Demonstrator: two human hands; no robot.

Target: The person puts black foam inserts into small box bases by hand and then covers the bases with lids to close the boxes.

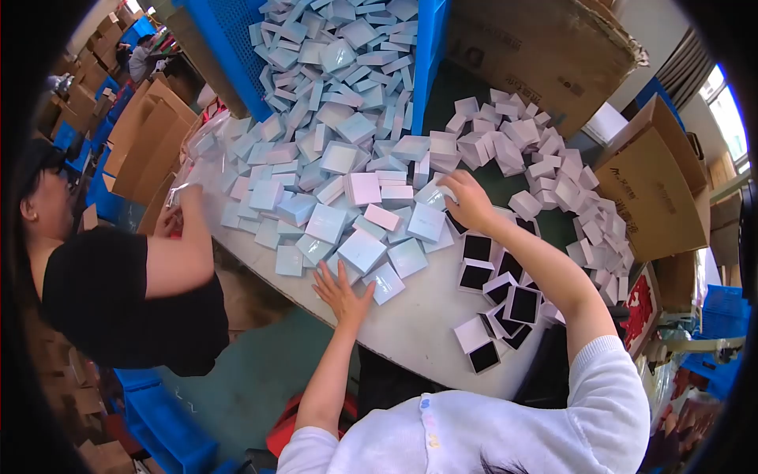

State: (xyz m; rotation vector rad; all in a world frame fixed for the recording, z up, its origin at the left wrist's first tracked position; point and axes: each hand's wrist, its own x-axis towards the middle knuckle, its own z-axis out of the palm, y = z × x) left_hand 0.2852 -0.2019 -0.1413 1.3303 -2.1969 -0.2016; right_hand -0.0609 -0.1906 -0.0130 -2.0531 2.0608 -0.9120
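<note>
My left hand (344, 299) lies at the front edge of the pile, fingers spread, touching the table and close to a pale blue box (384, 283). My right hand (471, 204) reaches over the pile's right side, its fingers and thumb closed on the corner of a light blue small box (431, 195). Many similar pale blue and pinkish boxes (362, 250) lie heaped between and beyond my hands. Below my right forearm are several open white box bases with black inserts (522, 304), some stacked at a tilt.
A blue crate (431, 55) at the back spills boxes onto the table (410, 338). White box parts (553, 170) form a heap at the right, by large cardboard cartons (659, 182). At the left, another person (130, 284) handles clear plastic (207, 154) beside the pile.
</note>
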